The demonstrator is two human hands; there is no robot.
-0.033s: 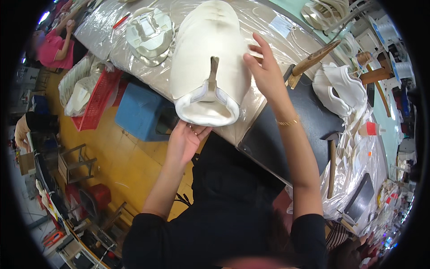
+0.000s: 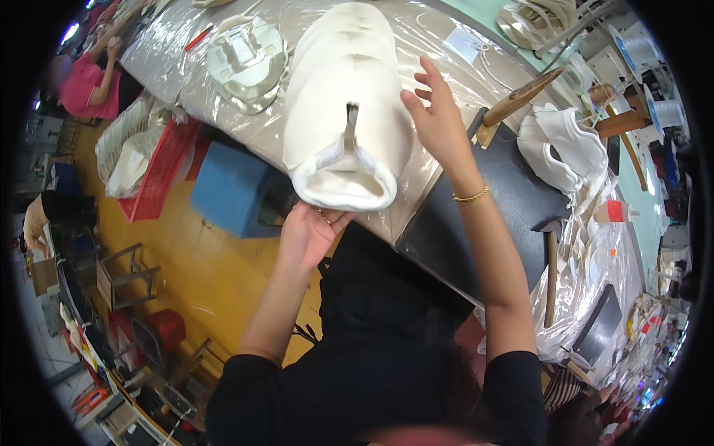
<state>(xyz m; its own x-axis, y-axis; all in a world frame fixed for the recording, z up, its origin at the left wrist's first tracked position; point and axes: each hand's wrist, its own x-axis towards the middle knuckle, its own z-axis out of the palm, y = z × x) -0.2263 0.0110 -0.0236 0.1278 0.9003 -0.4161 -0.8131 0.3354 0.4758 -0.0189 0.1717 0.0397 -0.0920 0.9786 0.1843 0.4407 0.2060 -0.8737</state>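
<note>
A large cream-white bag-like piece (image 2: 316, 111) stretches away from me over the plastic-covered table. It has a rounded far end, creases across the top, a narrow slit and a thick-rimmed opening at its near end. My left hand (image 2: 311, 232) holds it at the near rim from below, the fingertips hidden behind the rim. My right hand (image 2: 439, 123) is open on the right, fingers apart and holding nothing. Its thumb is close to the piece's side; whether it touches, I cannot tell. A wooden-handled tool (image 2: 523, 95) lies just right of that hand.
A black board (image 2: 476, 223) lies on the table (image 2: 245, 130) at right, with a hammer (image 2: 551, 275) and red-capped bottle (image 2: 613, 212) nearby. White parts (image 2: 561, 149) lie beyond. To the left are a blue stool (image 2: 227, 189), a red basket (image 2: 160, 175) and another person (image 2: 89, 85).
The piece's top has creased more and its slit looks narrower. My right hand has shifted slightly left and its fingers have spread a little. My left hand stays at the rim.
</note>
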